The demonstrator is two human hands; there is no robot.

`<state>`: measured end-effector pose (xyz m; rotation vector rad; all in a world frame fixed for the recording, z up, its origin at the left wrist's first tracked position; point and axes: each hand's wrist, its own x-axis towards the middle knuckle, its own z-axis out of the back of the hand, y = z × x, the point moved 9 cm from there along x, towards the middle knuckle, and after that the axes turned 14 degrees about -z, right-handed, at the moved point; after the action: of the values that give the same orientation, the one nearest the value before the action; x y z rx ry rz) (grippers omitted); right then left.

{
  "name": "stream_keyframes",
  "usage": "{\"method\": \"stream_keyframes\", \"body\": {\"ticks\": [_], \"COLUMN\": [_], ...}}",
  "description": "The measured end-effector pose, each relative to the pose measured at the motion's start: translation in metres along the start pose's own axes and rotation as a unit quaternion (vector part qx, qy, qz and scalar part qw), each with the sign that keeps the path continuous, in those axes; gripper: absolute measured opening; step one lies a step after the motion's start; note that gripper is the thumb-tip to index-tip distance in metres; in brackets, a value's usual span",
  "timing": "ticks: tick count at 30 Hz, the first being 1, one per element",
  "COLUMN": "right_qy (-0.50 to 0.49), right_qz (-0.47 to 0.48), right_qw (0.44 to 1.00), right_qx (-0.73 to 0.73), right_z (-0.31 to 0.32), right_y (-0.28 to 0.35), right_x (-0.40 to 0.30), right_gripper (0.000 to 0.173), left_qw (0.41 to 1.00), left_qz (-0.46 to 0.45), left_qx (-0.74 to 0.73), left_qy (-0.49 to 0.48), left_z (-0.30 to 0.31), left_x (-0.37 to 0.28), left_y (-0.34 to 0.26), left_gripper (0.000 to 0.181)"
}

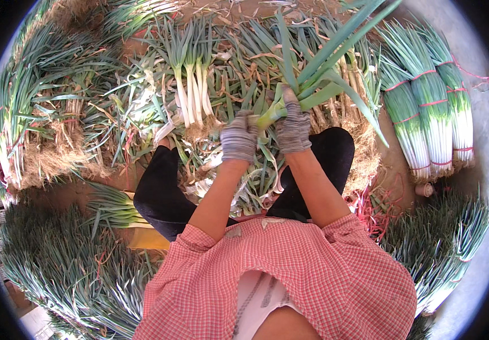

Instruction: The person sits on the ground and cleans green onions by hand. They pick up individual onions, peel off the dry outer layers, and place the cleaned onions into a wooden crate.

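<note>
Both hands wear striped knit work gloves. My left hand (239,138) is closed around the lower end of a green onion stalk (271,115). My right hand (293,125) grips the same stalk higher up, its thumb lying along it near where the leaves fork. Long green leaves (331,49) from this stalk reach away to the upper right, and one bends down beside my right hand. The stalk's root end is hidden by my left glove. Just beyond my left hand lie several white-stemmed green onions (193,91) with roots. Loose leaves and peelings (251,187) cover the ground between my knees.
Untrimmed onions with dry roots (361,144) lie by my right knee. Bundles tied with red bands (433,102) rest at the right, near a tangle of red ties (374,210). Rooted onions (64,136) are heaped at the left. Dense onion piles (70,255) flank me.
</note>
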<state>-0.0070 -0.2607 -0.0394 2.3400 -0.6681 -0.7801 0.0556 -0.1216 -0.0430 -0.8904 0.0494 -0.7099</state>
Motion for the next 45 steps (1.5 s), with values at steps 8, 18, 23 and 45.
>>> {"method": "stream_keyframes", "body": {"ticks": [8, 18, 23, 45], "right_qy": [0.084, 0.000, 0.096, 0.351], "right_qz": [-0.003, -0.031, 0.049, 0.075], "right_qw": [0.995, 1.000, 0.987, 0.649], "right_qx": [0.054, 0.000, -0.115, -0.671], "right_z": [0.026, 0.023, -0.002, -0.033], "right_y": [0.027, 0.036, 0.045, -0.021], "right_x": [0.014, 0.044, 0.021, -0.055], "right_gripper": [0.034, 0.033, 0.036, 0.022], "left_qw": [0.954, 0.985, 0.982, 0.918], "left_qz": [0.290, -0.163, -0.081, -0.013], "left_qx": [0.080, 0.038, -0.131, -0.395], "left_qy": [0.000, 0.049, 0.106, 0.038], "left_z": [0.037, 0.006, -0.007, 0.021], "left_x": [-0.065, 0.004, 0.012, -0.009], "left_y": [0.180, -0.048, -0.039, 0.000], "left_gripper": [0.035, 0.051, 0.062, 0.061]}}
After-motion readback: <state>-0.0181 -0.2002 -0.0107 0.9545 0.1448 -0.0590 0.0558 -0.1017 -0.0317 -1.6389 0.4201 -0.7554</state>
